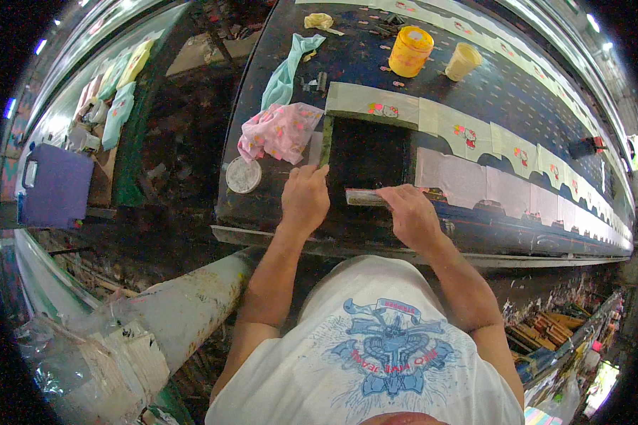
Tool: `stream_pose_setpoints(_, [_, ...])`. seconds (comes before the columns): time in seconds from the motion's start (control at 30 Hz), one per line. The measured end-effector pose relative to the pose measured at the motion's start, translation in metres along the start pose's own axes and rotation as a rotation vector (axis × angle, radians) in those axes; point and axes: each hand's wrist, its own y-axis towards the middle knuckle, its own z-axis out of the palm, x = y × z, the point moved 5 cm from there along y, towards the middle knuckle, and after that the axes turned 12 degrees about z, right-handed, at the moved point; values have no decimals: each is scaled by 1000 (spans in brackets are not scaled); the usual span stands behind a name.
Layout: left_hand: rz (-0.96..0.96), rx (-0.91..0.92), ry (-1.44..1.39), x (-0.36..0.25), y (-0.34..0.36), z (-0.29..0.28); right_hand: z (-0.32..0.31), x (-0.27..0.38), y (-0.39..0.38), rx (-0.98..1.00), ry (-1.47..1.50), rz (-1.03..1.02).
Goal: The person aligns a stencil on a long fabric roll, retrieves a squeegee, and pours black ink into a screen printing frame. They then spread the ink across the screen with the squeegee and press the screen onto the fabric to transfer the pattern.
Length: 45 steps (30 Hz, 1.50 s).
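Note:
A dark rectangular screen-printing frame [326, 145] lies on the long dark table in front of me. My left hand [305, 197] is closed around the near part of its left edge. At the frame's near end my right hand [410, 214] grips a squeegee [366, 197], a pale flat bar reaching left from my fingers. Just past the frame lies a pale fabric piece [373, 105] with a small cartoon cat print. More printed pale pieces [468, 134] run in a row to the right, with a row of plain pinkish pieces [450, 175] nearer me.
Left of the frame lie a crumpled pink patterned cloth [280, 132], a round white lid [243, 175] and a mint cloth [290, 74]. A yellow tub [410, 52] and a cream cup [463, 61] stand farther back. A purple case [57, 185] is at far left.

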Motion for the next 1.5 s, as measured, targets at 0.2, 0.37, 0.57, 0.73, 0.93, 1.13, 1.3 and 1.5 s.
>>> stream_pose_setpoints(0.2, [-30, 70, 53, -6, 5, -5, -5, 8, -12, 49, 18, -77])
stream_pose_setpoints(0.37, [-30, 102, 97, -8, 10, -4, 2, -6, 9, -56, -1, -46])
stream_pose_setpoints(0.57, [-30, 143, 129, -9, 11, -3, -2, -4, 6, 55, 21, -61])
stream_pose_setpoints(0.73, [-35, 167, 143, -12, 15, -5, -6, -8, 21, -39, 7, -76])
stream_pose_setpoints(0.93, [-94, 238, 105, -15, 22, -10, 5, -14, 11, 15, 31, -121])
stream_pose_setpoints(1.13, [-56, 204, 140, -14, 21, -9, -18, -27, 58, 158, 72, -35])
stream_pose_setpoints(1.3, [-47, 216, 126, -10, 22, -5, -16, -45, 102, 21, 18, -23])
stream_pose_setpoints(1.5, [-54, 240, 132, -10, 25, -6, -10, -60, 128, -93, 56, -66])
